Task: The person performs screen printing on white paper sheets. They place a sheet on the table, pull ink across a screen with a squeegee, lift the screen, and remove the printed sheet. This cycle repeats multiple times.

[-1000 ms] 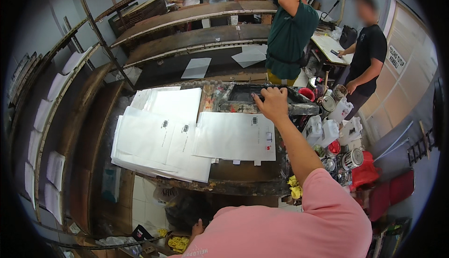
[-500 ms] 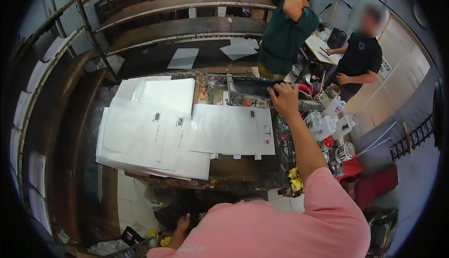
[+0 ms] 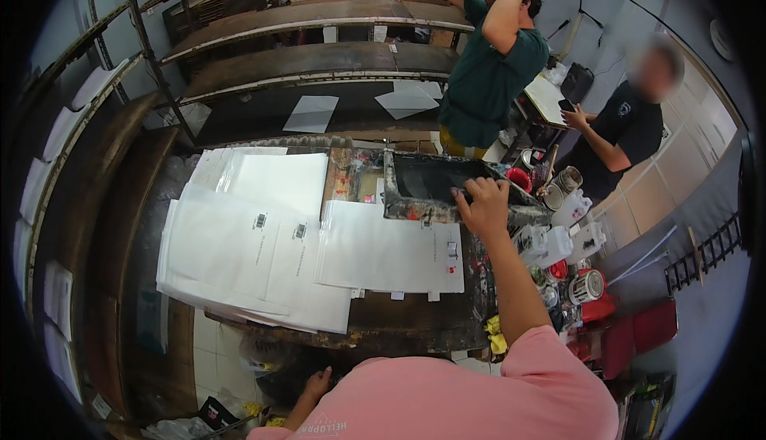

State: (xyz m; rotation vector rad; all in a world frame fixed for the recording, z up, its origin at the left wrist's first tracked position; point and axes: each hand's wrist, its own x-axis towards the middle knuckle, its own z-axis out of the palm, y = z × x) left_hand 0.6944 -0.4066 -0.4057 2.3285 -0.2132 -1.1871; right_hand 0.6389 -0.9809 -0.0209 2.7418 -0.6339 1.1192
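My right hand (image 3: 484, 207) has its fingers curled over the near edge of a paint-stained screen-printing frame (image 3: 415, 210) with a dark mesh. That edge overlaps the top of a clear-edged white printed sheet (image 3: 383, 252) on the worktable. Left of it lies a messy stack of similar white sheets (image 3: 215, 256), some with small dark print. My left hand (image 3: 319, 380) hangs low below the near table edge, its fingers loosely apart and nothing visible in it. The underside of the right fingers is hidden.
Paint cans (image 3: 586, 287) and translucent plastic jugs (image 3: 550, 244) crowd the table's right side. Wooden shelves (image 3: 311, 65) stand behind and at left. A person in green (image 3: 499, 73) and another in black (image 3: 618, 133) stand beyond; a yellow cloth (image 3: 495, 334) lies at the near right corner.
The frame's near edge has come toward me with my right hand and now covers the sheet's upper part. The view has shifted; the person in black now holds a phone higher.
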